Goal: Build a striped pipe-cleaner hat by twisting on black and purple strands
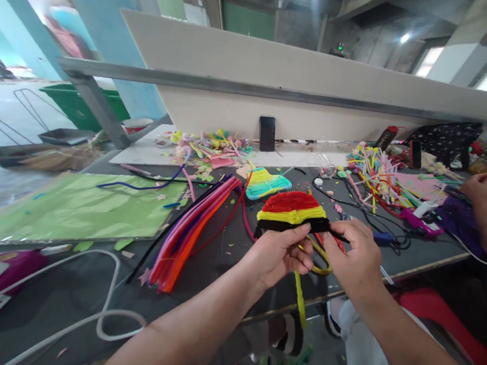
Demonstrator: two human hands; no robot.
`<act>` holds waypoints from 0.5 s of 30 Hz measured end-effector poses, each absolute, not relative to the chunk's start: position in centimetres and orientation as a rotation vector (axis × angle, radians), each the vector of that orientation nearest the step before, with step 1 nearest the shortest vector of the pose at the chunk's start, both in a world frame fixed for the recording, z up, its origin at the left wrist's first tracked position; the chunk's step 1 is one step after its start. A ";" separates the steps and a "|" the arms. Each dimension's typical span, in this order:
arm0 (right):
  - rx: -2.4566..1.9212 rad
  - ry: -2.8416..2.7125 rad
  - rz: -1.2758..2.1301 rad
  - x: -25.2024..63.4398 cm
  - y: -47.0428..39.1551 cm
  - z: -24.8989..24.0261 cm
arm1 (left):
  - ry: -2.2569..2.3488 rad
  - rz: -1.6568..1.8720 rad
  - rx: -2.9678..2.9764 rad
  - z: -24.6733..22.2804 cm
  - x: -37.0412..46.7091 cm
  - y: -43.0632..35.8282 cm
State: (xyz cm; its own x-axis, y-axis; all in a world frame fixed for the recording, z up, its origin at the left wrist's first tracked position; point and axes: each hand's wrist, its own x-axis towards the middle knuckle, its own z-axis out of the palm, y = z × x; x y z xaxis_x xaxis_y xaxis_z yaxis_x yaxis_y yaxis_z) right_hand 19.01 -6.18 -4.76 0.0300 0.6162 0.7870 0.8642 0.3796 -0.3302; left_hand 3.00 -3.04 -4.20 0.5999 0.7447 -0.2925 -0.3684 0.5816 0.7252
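A dome-shaped piece made of rows of pipe cleaners [291, 202], red on top, yellow across the middle and black along the bottom, is held up over the table's front edge. My left hand [282, 254] pinches its black lower edge with thumb and fingers. At the right end of that black band, my right hand [354, 252] grips with thumb and forefinger. A yellow pipe cleaner [300, 300] hangs down below my hands. Just behind lies a yellow and turquoise pipe-cleaner piece [267, 183]. A bundle of pink, purple and orange pipe cleaners [196, 233] rests left of my hands.
A green sheet [73, 207] covers the table's left, near a magenta tool [11, 271] with a white cable. A phone [267, 134] leans on the white board behind. Pipe-cleaner flowers [214, 145] lie piled at the back. At right is another person's hand [479, 189].
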 end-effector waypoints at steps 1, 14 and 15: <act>-1.323 -1.669 -0.297 19.0 -6.2 -4.8 | 0.631 0.703 0.662 -4.2 3.0 -3.0; -1.358 -1.318 0.854 19.4 -6.2 -4.2 | 0.641 0.691 0.657 -4.1 3.1 -2.8; -1.314 -1.294 0.932 19.5 -6.2 -4.2 | 0.643 0.690 0.659 -4.1 3.2 -2.8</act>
